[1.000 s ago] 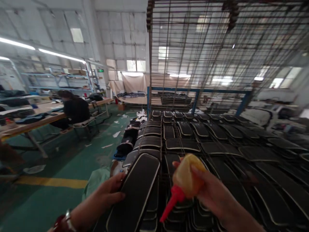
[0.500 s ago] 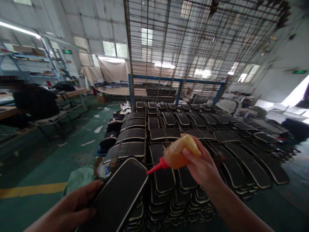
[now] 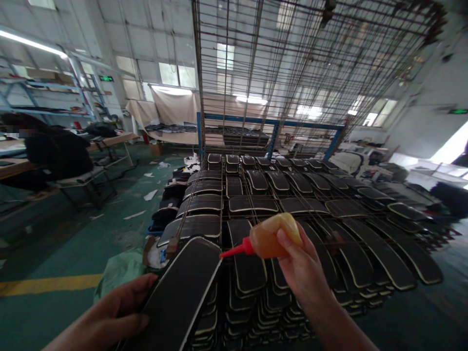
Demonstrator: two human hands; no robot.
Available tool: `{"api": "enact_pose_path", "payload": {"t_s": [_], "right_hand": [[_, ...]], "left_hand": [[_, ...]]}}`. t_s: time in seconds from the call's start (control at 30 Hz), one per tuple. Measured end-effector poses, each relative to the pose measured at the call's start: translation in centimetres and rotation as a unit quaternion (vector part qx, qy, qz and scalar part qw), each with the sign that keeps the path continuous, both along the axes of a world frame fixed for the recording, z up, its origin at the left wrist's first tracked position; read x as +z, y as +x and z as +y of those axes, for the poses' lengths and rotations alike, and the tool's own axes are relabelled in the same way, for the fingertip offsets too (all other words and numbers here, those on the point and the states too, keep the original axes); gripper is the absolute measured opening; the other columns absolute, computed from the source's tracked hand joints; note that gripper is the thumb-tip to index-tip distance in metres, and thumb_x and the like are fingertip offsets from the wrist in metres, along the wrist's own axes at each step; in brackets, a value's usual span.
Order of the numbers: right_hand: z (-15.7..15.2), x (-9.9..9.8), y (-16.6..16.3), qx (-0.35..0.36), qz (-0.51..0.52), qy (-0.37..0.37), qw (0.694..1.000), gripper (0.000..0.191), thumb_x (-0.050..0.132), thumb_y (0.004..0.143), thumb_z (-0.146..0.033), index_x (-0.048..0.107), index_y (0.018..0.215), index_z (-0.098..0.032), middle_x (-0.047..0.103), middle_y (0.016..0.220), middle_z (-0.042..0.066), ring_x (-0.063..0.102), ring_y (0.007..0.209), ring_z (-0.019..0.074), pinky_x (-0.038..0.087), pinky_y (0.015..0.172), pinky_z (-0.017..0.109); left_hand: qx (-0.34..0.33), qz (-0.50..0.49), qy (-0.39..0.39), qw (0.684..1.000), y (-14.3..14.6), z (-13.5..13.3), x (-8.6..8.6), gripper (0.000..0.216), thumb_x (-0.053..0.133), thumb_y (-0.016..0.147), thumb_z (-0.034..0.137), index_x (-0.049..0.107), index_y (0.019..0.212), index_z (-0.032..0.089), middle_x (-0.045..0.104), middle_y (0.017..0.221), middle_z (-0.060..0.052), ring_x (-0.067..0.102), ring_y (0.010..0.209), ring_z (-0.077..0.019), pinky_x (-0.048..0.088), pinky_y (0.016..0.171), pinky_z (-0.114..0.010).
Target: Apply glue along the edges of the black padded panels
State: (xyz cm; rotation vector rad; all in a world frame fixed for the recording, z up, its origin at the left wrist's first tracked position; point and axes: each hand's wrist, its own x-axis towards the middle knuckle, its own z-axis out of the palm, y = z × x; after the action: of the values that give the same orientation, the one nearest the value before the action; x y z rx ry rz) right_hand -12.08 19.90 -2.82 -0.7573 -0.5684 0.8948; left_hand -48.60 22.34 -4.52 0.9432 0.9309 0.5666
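A black padded panel (image 3: 179, 292) with rounded corners and a pale line along its edge is held up, tilted, at the lower middle. My left hand (image 3: 113, 312) grips its left side, thumb on top and fingers beneath. My right hand (image 3: 296, 258) is wrapped round a squeeze bottle (image 3: 268, 239) of amber liquid, lying nearly sideways and dented by the grip. The bottle's red nozzle (image 3: 237, 247) points left, its tip at the panel's upper right corner.
Rows of similar black panels (image 3: 252, 268) lie on stacked wire racks in front of me. A wire grid (image 3: 248, 63) leans upward behind them. A person (image 3: 58, 151) sits at a table on the left. Paper scraps (image 3: 149, 195) lie on the green floor.
The bottle has turned slightly closer to level, and its nozzle tip has moved a little up and left along the panel's corner. My left hand keeps hold of the panel.
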Motion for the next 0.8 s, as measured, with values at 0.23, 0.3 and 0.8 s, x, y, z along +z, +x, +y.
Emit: {"api": "enact_pose_path", "payload": {"t_s": [0.23,0.3,0.8], "right_hand": [[-1.1,-1.0,-1.4,0.006,0.032,-0.049,0.998,0.052,0.11,0.059,-0.04,0.083,0.102,-0.028,0.08,0.096,0.0,0.074,0.082,0.0146,0.063,0.073,0.019],[-1.6,-1.2,-2.0,0.002,0.037,-0.054,0.998,0.052,0.11,0.059,-0.04,0.083,0.102,-0.029,0.08,0.096,0.0,0.074,0.083,0.0144,0.062,0.073,0.019],[-6.7,-3.3,-4.6,0.143,-0.074,-0.002,0.987,0.05,0.087,0.094,-0.038,0.065,0.139,-0.033,0.077,0.125,0.009,0.075,0.111,0.0277,0.062,0.1,0.043]], "left_hand": [[-0.001,-0.039,-0.024,0.999,1.0,-0.6,1.3,0.044,0.093,0.075,0.027,0.084,0.118,0.03,0.087,0.113,-0.01,0.082,0.1,-0.0347,0.068,0.088,-0.042],[-0.002,-0.049,-0.037,0.998,1.2,-0.7,1.5,0.038,0.093,0.075,0.026,0.086,0.112,0.03,0.088,0.11,-0.008,0.083,0.095,-0.0311,0.068,0.085,-0.038],[0.056,-0.075,-0.082,0.992,2.8,-0.7,3.4,0.036,0.095,0.069,0.011,0.085,0.102,0.021,0.088,0.097,-0.008,0.085,0.081,-0.0303,0.072,0.073,-0.039]]}}
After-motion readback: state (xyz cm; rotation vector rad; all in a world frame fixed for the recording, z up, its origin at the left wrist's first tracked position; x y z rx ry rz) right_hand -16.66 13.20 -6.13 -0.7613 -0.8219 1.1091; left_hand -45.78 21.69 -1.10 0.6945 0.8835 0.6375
